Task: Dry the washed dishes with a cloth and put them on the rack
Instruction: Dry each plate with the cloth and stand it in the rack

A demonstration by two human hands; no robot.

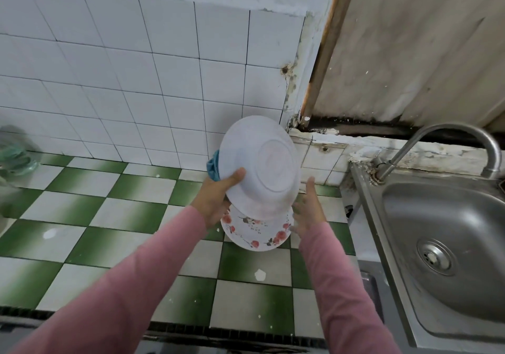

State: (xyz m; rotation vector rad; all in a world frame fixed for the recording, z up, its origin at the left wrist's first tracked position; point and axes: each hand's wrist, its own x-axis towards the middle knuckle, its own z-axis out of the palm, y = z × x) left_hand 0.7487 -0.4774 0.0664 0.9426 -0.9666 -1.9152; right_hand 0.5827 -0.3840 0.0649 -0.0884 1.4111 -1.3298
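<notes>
A floral plate (254, 234) lies on the counter (131, 211). Above it, the left hand (216, 203) grips a tilted white plate (262, 168) by its rim, with a cloth (214, 166) behind. The right hand (308, 209) is open just beside. The plate is likely stiff, slick and breakable, so hold it by the rim.
</notes>
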